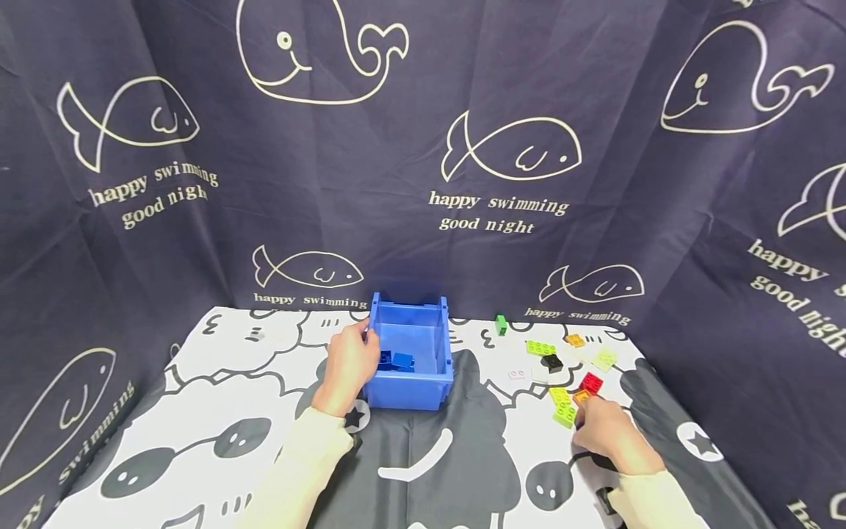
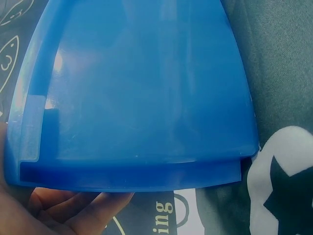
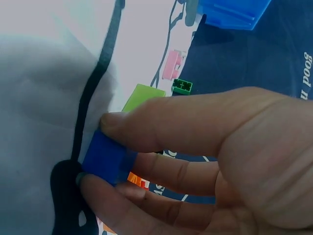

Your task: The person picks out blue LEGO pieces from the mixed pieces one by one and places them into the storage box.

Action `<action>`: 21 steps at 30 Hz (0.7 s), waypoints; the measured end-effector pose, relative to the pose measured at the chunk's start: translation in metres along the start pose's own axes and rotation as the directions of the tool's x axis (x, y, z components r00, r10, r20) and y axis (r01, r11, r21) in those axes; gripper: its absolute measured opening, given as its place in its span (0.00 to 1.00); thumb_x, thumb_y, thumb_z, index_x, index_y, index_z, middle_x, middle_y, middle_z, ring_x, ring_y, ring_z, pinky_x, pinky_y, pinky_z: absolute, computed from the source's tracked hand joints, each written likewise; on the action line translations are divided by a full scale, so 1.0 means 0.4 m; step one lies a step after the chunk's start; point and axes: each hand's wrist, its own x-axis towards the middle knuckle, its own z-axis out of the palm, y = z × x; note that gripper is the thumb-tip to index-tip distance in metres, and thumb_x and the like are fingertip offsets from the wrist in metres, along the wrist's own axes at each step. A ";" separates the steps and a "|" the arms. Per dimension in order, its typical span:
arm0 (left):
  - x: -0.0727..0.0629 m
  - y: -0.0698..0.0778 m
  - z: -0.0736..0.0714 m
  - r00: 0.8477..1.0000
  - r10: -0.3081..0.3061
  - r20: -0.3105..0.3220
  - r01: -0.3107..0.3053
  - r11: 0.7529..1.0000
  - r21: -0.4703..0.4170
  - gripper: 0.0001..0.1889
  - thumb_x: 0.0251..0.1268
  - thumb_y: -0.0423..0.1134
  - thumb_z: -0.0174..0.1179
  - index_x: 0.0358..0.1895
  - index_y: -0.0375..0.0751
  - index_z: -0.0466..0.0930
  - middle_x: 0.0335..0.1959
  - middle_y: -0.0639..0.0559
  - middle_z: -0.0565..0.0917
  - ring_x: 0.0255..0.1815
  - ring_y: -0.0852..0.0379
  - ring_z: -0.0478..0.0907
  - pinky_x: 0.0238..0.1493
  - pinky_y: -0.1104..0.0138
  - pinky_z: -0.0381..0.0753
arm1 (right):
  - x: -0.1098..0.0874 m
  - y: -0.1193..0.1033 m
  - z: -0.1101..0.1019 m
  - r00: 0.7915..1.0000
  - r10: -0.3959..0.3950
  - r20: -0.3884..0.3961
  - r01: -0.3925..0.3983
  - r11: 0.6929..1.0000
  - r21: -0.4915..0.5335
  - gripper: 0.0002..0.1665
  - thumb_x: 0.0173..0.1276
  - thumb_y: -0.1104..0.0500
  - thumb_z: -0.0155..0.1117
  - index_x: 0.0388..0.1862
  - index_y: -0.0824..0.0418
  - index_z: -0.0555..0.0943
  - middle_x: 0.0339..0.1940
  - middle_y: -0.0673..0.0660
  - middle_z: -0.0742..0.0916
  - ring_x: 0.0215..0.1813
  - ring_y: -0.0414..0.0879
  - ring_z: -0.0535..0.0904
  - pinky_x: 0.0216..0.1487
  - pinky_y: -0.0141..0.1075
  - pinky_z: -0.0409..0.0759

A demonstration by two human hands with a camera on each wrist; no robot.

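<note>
A blue plastic bin [image 1: 406,394] stands near the back of the table, with a few blue bricks [image 1: 403,360] lying inside. My left hand [image 1: 350,361] grips its left side wall; in the left wrist view the bin's smooth wall [image 2: 146,98] fills most of the picture, fingers [image 2: 93,213] bent at its edge. Over on the right, my right hand [image 1: 609,432] pinches a blue brick [image 3: 106,157] between thumb and fingers, low over the cloth. In the head view that brick is hidden behind the hand. An orange brick [image 1: 582,397] and lime bricks [image 1: 563,415] lie right by its fingertips.
Around the right hand lie a red brick [image 1: 591,383], a black brick [image 1: 551,363], a lime brick [image 1: 540,347], a pink brick [image 1: 517,374] and a pale yellow-green brick [image 1: 604,359]. A green brick [image 1: 501,325] sits farther back. Dark printed curtains [image 1: 410,242] enclose the table.
</note>
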 end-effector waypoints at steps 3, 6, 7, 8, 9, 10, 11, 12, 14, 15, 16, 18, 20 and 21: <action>0.000 -0.001 0.002 1.000 0.006 -0.004 -0.006 1.000 0.002 0.21 0.71 0.40 0.55 0.63 0.37 0.84 0.56 0.35 0.86 0.53 0.32 0.84 0.51 0.42 0.80 | -0.006 -0.002 -0.008 1.000 -0.009 -0.001 0.009 1.000 -0.003 0.06 0.42 0.67 0.68 0.20 0.58 0.81 0.22 0.51 0.81 0.26 0.48 0.73 0.28 0.41 0.70; 0.000 -0.001 0.003 1.000 0.010 -0.009 -0.010 1.000 0.003 0.21 0.71 0.39 0.55 0.62 0.36 0.84 0.55 0.35 0.87 0.52 0.32 0.85 0.50 0.42 0.80 | -0.009 -0.003 -0.018 1.000 0.004 0.006 -0.004 1.000 -0.014 0.06 0.44 0.66 0.70 0.22 0.59 0.81 0.23 0.52 0.82 0.28 0.49 0.74 0.29 0.42 0.71; 0.000 -0.001 0.003 1.000 0.010 -0.011 -0.010 1.000 0.002 0.21 0.71 0.39 0.55 0.62 0.36 0.84 0.55 0.35 0.87 0.52 0.32 0.85 0.50 0.42 0.80 | -0.009 -0.004 -0.023 1.000 0.008 0.009 -0.007 1.000 -0.016 0.06 0.45 0.65 0.70 0.22 0.59 0.81 0.24 0.52 0.83 0.28 0.49 0.75 0.30 0.42 0.72; 0.000 0.000 0.003 1.000 0.010 -0.011 -0.010 1.000 0.002 0.21 0.71 0.39 0.55 0.63 0.36 0.84 0.55 0.35 0.86 0.52 0.31 0.85 0.50 0.42 0.80 | -0.008 -0.004 -0.027 1.000 0.014 0.014 -0.014 1.000 -0.014 0.07 0.45 0.65 0.72 0.23 0.60 0.81 0.24 0.53 0.83 0.28 0.49 0.75 0.30 0.42 0.72; 0.001 0.000 0.003 1.000 0.009 -0.011 -0.009 1.000 0.003 0.21 0.71 0.39 0.55 0.63 0.36 0.84 0.55 0.35 0.87 0.52 0.31 0.85 0.50 0.42 0.80 | -0.008 -0.006 -0.033 1.000 0.024 0.019 -0.024 1.000 -0.014 0.07 0.46 0.64 0.72 0.24 0.60 0.81 0.24 0.53 0.83 0.28 0.50 0.76 0.30 0.42 0.72; 0.000 0.001 0.003 1.000 0.009 -0.012 -0.009 1.000 0.004 0.21 0.71 0.39 0.55 0.63 0.36 0.84 0.55 0.35 0.87 0.52 0.31 0.85 0.50 0.42 0.80 | -0.008 -0.006 -0.038 0.999 0.026 0.020 -0.026 1.000 -0.013 0.07 0.47 0.64 0.72 0.25 0.60 0.81 0.25 0.54 0.83 0.29 0.50 0.76 0.30 0.43 0.72; 0.000 0.001 0.003 1.000 0.009 -0.013 -0.009 1.000 0.006 0.21 0.71 0.39 0.55 0.62 0.37 0.84 0.55 0.35 0.87 0.52 0.31 0.85 0.50 0.42 0.80 | -0.008 -0.006 -0.043 1.000 0.025 0.017 -0.025 1.000 -0.011 0.08 0.48 0.63 0.72 0.26 0.61 0.81 0.26 0.54 0.83 0.29 0.50 0.76 0.30 0.43 0.72; 0.000 0.001 0.002 1.000 0.011 -0.016 -0.011 1.000 0.006 0.21 0.71 0.39 0.55 0.62 0.37 0.84 0.55 0.35 0.87 0.52 0.30 0.85 0.50 0.41 0.80 | -0.007 -0.006 -0.049 1.000 0.026 0.015 -0.026 1.000 -0.009 0.08 0.48 0.63 0.72 0.26 0.61 0.81 0.26 0.54 0.84 0.30 0.51 0.76 0.30 0.43 0.72; 0.000 0.001 0.001 1.000 0.015 -0.019 -0.015 1.000 0.009 0.21 0.71 0.39 0.55 0.62 0.36 0.84 0.55 0.34 0.87 0.52 0.30 0.84 0.51 0.41 0.79 | -0.006 -0.007 -0.061 1.000 0.020 0.006 -0.020 1.000 -0.009 0.07 0.49 0.62 0.71 0.27 0.61 0.81 0.27 0.55 0.83 0.30 0.52 0.76 0.30 0.44 0.71; -0.001 0.001 0.001 1.000 0.016 -0.020 -0.016 1.000 0.009 0.21 0.71 0.39 0.55 0.62 0.36 0.84 0.55 0.34 0.86 0.52 0.30 0.84 0.51 0.41 0.79 | -0.006 -0.009 -0.067 1.000 0.016 -0.004 -0.016 1.000 -0.012 0.07 0.48 0.62 0.70 0.27 0.61 0.81 0.27 0.56 0.83 0.31 0.52 0.76 0.31 0.44 0.71; -0.001 0.001 0.001 1.000 0.019 -0.021 -0.019 1.000 0.007 0.21 0.71 0.39 0.55 0.62 0.36 0.84 0.55 0.34 0.86 0.52 0.30 0.84 0.51 0.41 0.79 | -0.005 -0.011 -0.074 1.000 0.010 -0.013 -0.010 1.000 -0.012 0.06 0.48 0.63 0.68 0.26 0.60 0.80 0.27 0.55 0.83 0.31 0.52 0.75 0.31 0.44 0.70; -0.001 0.001 0.001 1.000 0.022 -0.020 -0.022 1.000 0.007 0.21 0.71 0.39 0.55 0.62 0.35 0.84 0.55 0.34 0.86 0.53 0.30 0.84 0.52 0.41 0.79 | -0.004 -0.018 -0.089 0.999 -0.003 -0.037 0.003 1.000 -0.010 0.05 0.48 0.63 0.67 0.26 0.59 0.80 0.27 0.54 0.83 0.31 0.52 0.75 0.31 0.44 0.70; -0.001 0.001 0.001 1.000 0.021 -0.019 -0.021 1.000 0.008 0.21 0.71 0.39 0.55 0.62 0.35 0.84 0.55 0.34 0.86 0.53 0.30 0.84 0.52 0.41 0.79 | -0.002 -0.026 -0.105 0.998 -0.017 -0.058 0.017 1.000 -0.002 0.05 0.47 0.62 0.67 0.25 0.57 0.80 0.24 0.52 0.83 0.29 0.50 0.75 0.30 0.43 0.70; -0.001 0.000 0.001 1.000 0.020 -0.019 -0.020 1.000 0.008 0.21 0.71 0.39 0.55 0.62 0.35 0.84 0.55 0.34 0.86 0.53 0.30 0.84 0.52 0.41 0.79 | -0.001 -0.032 -0.113 0.997 -0.022 -0.067 0.023 1.000 0.009 0.05 0.48 0.62 0.68 0.25 0.57 0.80 0.22 0.50 0.82 0.28 0.49 0.75 0.30 0.42 0.70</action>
